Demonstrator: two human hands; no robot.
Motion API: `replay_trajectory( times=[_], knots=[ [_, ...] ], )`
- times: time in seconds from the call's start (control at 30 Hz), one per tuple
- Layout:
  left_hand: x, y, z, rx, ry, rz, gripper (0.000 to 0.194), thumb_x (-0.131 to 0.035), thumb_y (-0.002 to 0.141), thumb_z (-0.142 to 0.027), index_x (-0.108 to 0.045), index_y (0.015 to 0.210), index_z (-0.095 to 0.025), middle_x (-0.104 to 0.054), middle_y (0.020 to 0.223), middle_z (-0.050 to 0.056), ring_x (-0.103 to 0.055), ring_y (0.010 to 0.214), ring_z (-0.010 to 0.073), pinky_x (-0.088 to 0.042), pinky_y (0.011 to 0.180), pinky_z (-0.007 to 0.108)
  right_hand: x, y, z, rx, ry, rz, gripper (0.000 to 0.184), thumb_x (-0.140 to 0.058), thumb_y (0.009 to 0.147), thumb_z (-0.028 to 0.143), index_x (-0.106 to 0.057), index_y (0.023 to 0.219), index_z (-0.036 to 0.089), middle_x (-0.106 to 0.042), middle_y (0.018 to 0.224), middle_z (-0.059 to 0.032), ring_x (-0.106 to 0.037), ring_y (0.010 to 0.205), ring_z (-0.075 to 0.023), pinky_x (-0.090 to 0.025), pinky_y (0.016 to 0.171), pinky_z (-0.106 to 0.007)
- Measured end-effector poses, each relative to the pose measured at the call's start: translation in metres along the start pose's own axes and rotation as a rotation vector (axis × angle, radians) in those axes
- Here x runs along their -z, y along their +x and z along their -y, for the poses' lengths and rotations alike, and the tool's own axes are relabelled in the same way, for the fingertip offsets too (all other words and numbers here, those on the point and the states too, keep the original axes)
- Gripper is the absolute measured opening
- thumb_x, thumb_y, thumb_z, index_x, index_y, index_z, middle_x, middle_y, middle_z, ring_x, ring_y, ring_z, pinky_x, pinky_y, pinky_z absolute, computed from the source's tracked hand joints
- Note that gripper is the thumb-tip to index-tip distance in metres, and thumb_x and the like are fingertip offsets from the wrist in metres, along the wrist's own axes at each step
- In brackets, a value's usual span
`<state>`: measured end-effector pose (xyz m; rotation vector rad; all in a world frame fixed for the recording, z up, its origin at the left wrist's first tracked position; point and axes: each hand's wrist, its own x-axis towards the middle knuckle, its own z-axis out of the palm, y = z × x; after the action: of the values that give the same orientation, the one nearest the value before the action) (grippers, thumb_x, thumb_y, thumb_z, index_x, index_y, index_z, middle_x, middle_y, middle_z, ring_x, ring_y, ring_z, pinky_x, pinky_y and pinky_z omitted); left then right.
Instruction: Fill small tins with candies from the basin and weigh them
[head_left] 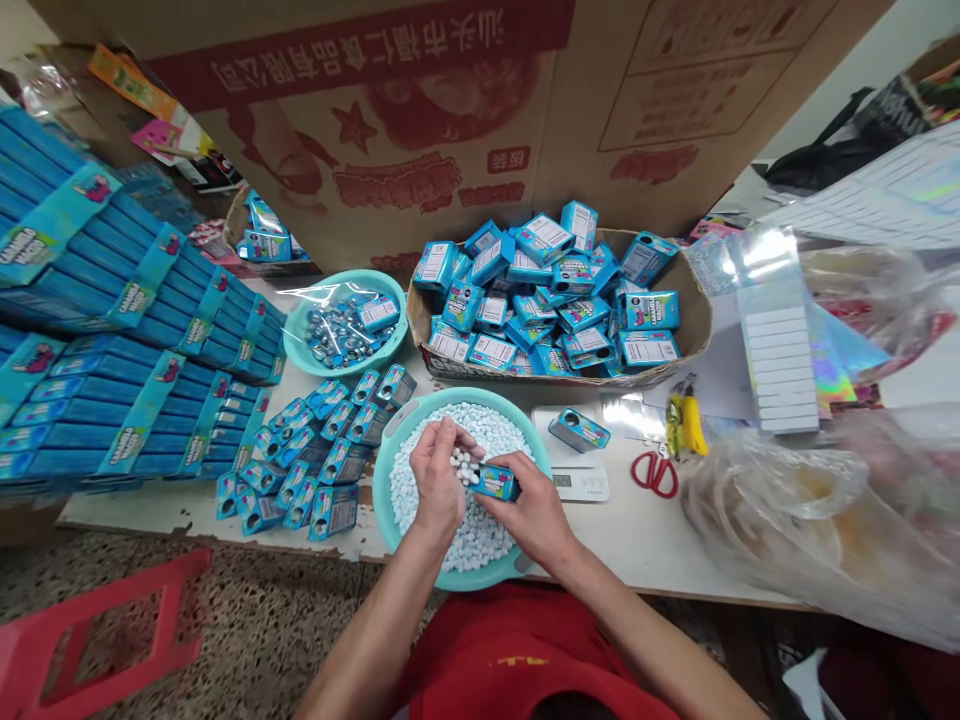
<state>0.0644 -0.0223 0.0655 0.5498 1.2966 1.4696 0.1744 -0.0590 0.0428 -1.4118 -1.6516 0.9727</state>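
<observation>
Over a turquoise basin [466, 579] of small white candies [487, 425], my two hands meet. A heap of the candies lies in the curled fingers of my left hand [437, 485]. My right hand [538, 512] grips a small blue candy box [496, 483] between thumb and fingers, its left end against the candies in my left hand. Whether any are passing into the box is hard to make out. To the left, several blue boxes with round holes in their ends [334, 460] stand grouped on the table.
Behind the basin sits a cut-down carton [694, 330] heaped with blue boxes. A smaller turquoise bowl [292, 345] holds shiny round pieces. On the right are a scale [589, 483], a lone blue box [579, 430], red scissors [655, 474] and plastic bags [795, 520]. Blue packs [112, 400] are stacked at left.
</observation>
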Motion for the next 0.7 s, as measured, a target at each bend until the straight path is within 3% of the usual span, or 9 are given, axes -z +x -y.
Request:
replay_trajectory(
  times=[0.2,0.53,0.7],
  knots=[
    [-0.002,-0.003,0.003,-0.047,-0.021,0.039,0.044,-0.056,0.079,-0.047,-0.048,0.05,-0.016,-0.053,0.049,0.0,-0.058,0.054,0.0137,-0.045,0.058,0.026,-0.002,0.0,-0.001,-0.001,0.039,-0.033,0.024,-0.066,0.069,0.018,-0.059,0.091,0.023,-0.061,0.087,-0.0022,-0.058,0.084,-0.0205,-0.046,0.073,-0.031],
    [-0.005,-0.011,-0.009,-0.051,-0.062,0.113,0.029,-0.054,0.081,-0.044,-0.054,0.072,-0.017,-0.054,0.055,-0.001,-0.055,0.05,0.0111,-0.043,0.052,0.023,-0.001,-0.002,0.003,0.02,0.139,-0.068,0.026,-0.067,0.07,0.016,-0.058,0.093,0.024,-0.06,0.088,-0.0015,-0.057,0.084,-0.0193,-0.046,0.074,-0.031],
    [-0.001,-0.009,0.0,-0.075,0.152,0.204,0.025,-0.056,0.081,-0.04,-0.056,0.072,-0.017,-0.054,0.059,-0.002,-0.049,0.045,0.0073,-0.04,0.048,0.02,0.0,-0.003,0.003,-0.002,0.139,-0.054,0.028,-0.068,0.069,0.013,-0.059,0.093,0.023,-0.06,0.089,-0.0012,-0.057,0.085,-0.0189,-0.045,0.075,-0.03]
  ],
)
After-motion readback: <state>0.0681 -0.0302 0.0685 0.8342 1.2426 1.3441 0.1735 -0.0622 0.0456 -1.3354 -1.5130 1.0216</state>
